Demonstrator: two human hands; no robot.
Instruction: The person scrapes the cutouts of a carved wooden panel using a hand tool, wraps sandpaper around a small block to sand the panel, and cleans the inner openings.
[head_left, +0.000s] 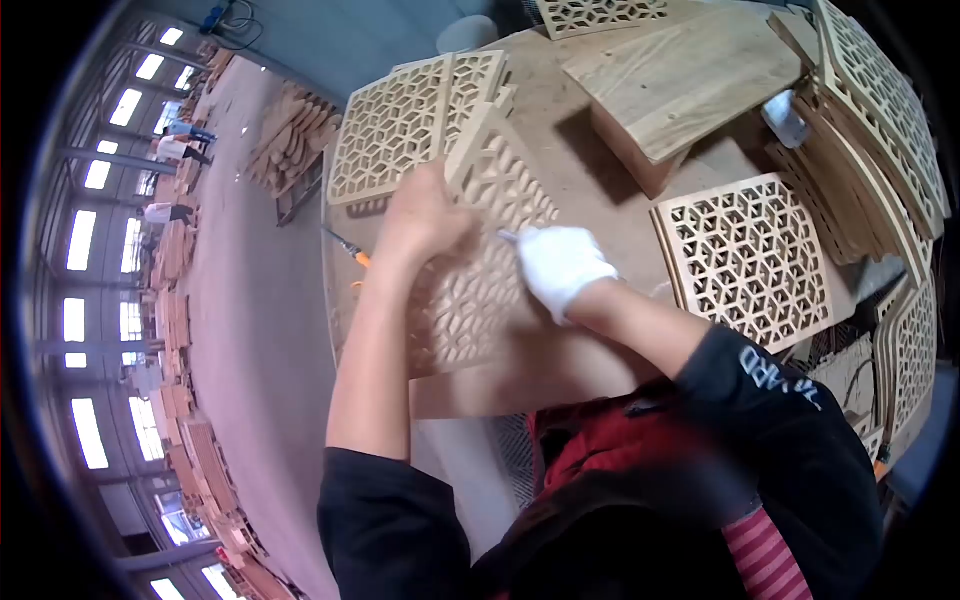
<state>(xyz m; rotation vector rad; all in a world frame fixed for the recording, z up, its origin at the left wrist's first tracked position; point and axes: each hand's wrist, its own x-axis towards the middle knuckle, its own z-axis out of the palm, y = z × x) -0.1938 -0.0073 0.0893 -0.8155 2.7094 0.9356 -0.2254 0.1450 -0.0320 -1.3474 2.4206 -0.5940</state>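
At the table — left hand tight on a lattice panel, gloved right hand of unclear grip.

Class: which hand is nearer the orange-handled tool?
Left: the left hand is beside the orange-handled tool; the gloved right hand is farther away, across the lattice panel.

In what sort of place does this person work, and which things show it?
Probably a woodworking factory: a patterned lattice panel is in front of the person, similar stacked panels are at the right, and piled wooden pieces stand near a long wall with windows.
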